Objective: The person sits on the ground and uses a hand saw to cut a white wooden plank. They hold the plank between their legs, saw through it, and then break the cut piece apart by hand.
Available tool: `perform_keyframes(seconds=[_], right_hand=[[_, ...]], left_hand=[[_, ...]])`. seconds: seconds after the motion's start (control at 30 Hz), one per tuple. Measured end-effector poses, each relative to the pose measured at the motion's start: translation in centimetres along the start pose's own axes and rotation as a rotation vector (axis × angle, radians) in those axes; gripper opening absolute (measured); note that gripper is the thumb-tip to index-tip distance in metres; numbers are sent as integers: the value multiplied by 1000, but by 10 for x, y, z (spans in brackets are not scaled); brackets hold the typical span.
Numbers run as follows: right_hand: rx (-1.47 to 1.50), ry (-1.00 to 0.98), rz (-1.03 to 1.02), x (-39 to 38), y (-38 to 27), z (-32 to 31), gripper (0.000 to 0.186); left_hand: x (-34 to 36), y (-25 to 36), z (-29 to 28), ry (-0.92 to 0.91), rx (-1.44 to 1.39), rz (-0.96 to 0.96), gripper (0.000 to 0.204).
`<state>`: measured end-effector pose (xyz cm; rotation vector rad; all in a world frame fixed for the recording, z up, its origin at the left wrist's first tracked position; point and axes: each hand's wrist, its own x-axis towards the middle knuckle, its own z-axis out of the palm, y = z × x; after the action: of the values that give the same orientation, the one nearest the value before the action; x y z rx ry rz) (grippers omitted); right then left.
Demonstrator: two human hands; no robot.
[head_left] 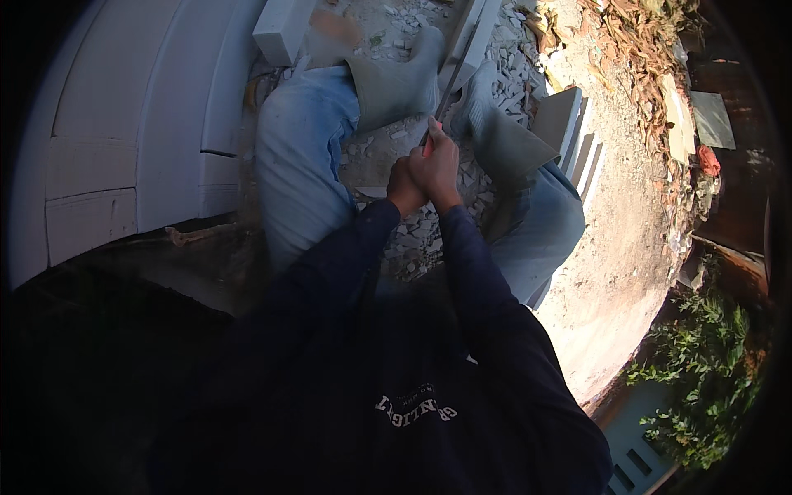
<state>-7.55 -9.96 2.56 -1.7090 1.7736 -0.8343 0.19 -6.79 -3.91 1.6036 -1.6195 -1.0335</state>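
Both my hands are clasped together between my knees. My right hand [440,161] grips the red handle of a long thin saw-like tool [452,78]. Its dark blade runs up and away to a white block [485,21] lying on the ground between my grey rubber boots [396,78]. My left hand [403,186] is wrapped against the right one, around the same handle. White stone chips and rubble [408,243] cover the ground under my hands. My legs are in light blue trousers [301,157].
A large white moulded structure [124,124] curves along the left. Another white block [283,29] lies at the top. Grey slabs [561,115] stand on edge by my right knee. Sandy ground [610,247], dry leaves [635,49] and green plants [701,371] lie to the right.
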Motion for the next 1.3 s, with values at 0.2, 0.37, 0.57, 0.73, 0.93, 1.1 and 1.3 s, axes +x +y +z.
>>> perform_keyframes(seconds=[0.2,0.37,0.57,0.73,0.93,1.1,1.3], right_hand=[[15,-32,-70,-93,-6,7,67],[76,-22,87,-48,4,1,65],[90,59,-9,-13,11,14,67],[102,-69,14,-99,-1,12,66],[40,-23,-44,-23,11,14,67],[47,-120,107,-48,-5,-2,65],[116,-6,-66,-98,-7,9,64]], left_hand=[[-94,1,-15,70,-201,3,33],[-44,-9,0,-80,-116,-67,32],[-6,-26,8,-137,-61,-83,40],[-94,13,-27,51,-306,-97,38],[-21,-15,5,-35,-101,-103,32],[-55,9,-13,-167,-69,-164,44],[-102,8,-29,-192,-157,-201,64]])
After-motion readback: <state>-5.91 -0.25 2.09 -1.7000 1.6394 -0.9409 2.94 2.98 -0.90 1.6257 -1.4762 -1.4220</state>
